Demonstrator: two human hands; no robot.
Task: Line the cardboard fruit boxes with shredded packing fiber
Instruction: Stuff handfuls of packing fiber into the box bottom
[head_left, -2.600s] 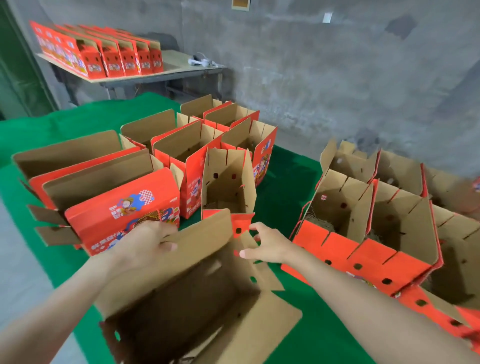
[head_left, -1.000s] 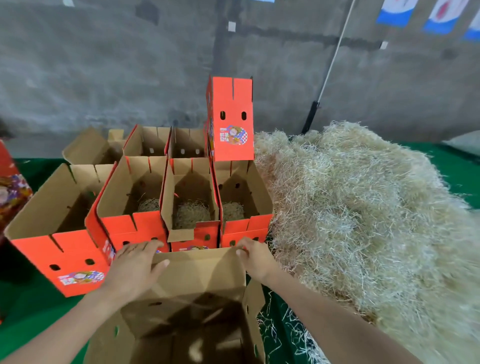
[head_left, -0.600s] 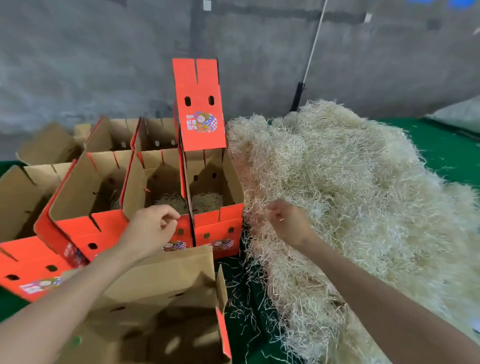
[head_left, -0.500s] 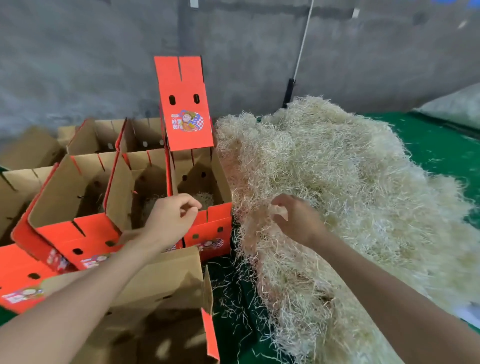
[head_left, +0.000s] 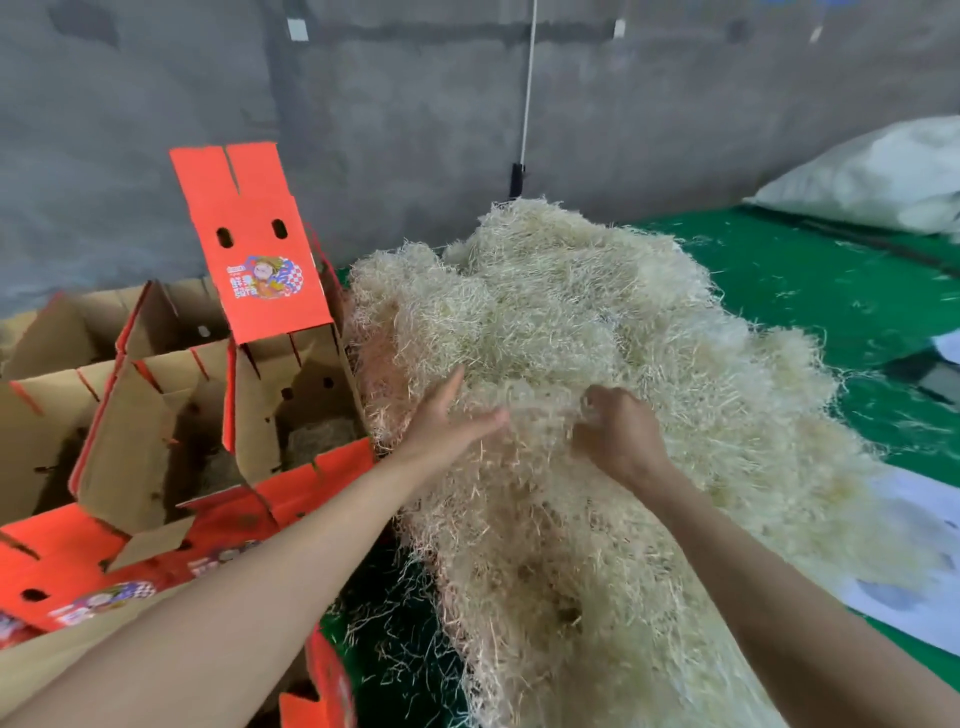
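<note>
— Nearest first: what of the empty box (head_left: 324, 675) at the bottom edge?

— Let go. Held at the rim by both hands a second ago; now left low in the view, not yet lined.

— And the hands?

— Moved over to the shredded packing fiber (head_left: 571, 322). Left hand (head_left: 449, 423) laid flat on the heap, fingers straight and spread, grasping nothing. Right hand (head_left: 621, 439) dug in just beside it, fingers curled round a tuft.

— Meaning for the task?

— Probably the gathering of a handful, to be carried back to the empty box. Not yet lifted free.

— Further back?

— Lined boxes (head_left: 306, 374) touching the left side of the heap, with a thin nest of fiber visible at the bottom of one. Above, a raised red flap (head_left: 254, 244) with a cartoon figure, a chequered patch and small white writing; too blurred to read, no brand to be made out. Same print on the red panels (head_left: 78, 587) in front, also not legible. Farthest, a white sack (head_left: 883, 176) on the green cover (head_left: 831, 291), against the grey wall (head_left: 156, 104).
</note>
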